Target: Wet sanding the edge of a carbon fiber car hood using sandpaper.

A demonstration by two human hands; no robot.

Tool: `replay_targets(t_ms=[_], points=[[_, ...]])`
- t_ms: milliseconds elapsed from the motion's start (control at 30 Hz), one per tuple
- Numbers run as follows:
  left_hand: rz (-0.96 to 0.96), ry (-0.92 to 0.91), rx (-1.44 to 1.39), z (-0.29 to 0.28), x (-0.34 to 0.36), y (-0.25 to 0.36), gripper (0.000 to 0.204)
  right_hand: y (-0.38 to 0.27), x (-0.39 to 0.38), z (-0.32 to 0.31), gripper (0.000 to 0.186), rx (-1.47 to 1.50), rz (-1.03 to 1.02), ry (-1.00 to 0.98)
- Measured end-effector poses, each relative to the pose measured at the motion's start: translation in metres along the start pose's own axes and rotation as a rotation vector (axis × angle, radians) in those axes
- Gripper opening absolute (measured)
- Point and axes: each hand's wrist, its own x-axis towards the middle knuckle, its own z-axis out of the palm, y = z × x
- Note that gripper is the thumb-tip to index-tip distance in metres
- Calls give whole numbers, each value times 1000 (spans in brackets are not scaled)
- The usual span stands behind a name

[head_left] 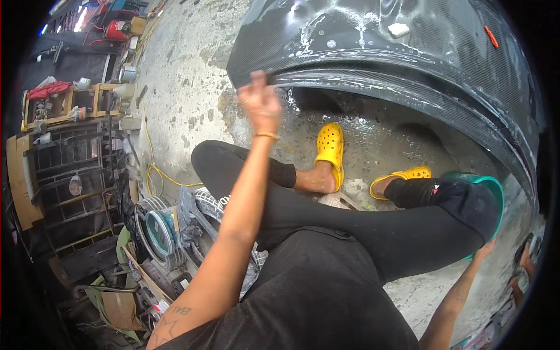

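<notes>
1. Head camera: a person's left hand (261, 108) is raised at the near left corner of a dark carbon-fibre car panel (431, 63). From where I stand the fingers blur, so I cannot tell whether they are apart or together, or whether they touch the panel.
2. That panel spreads beyond the left hand and off to its right, its woven surface wet and streaked with whitish suds.
3. Well to the right of the left hand, a small white block (398, 30) lies on the panel; farther right again is a slim orange-red piece (491, 36).
4. Just below the left hand, a yellowish band (266, 135) circles the wrist.
5. Over on the other side, the right hand (483, 249) is low beside the person's bent knee, against the near side of a green bucket (499, 201). Its fingertips are hidden from me, so I cannot tell whether they are clamped on it.
6. Between the two hands, yellow perforated clogs (331, 143) stand on the wet concrete floor (186, 76).
7. Left of the left hand, a yellow cord (153, 169) trails across that floor.
</notes>
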Motion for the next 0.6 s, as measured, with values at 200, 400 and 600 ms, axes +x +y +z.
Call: replay_targets(t_ms=[200,400,600], points=[[-106,-78,-255,35,-10,155,63,-23,24,-75,41,219,213,-78],[-50,-156,-136,2,13,60,57,-22,3,-16,41,324,296,54],[95,-34,-28,37,0,102,45,-27,17,-9,42,10,127,-112]])
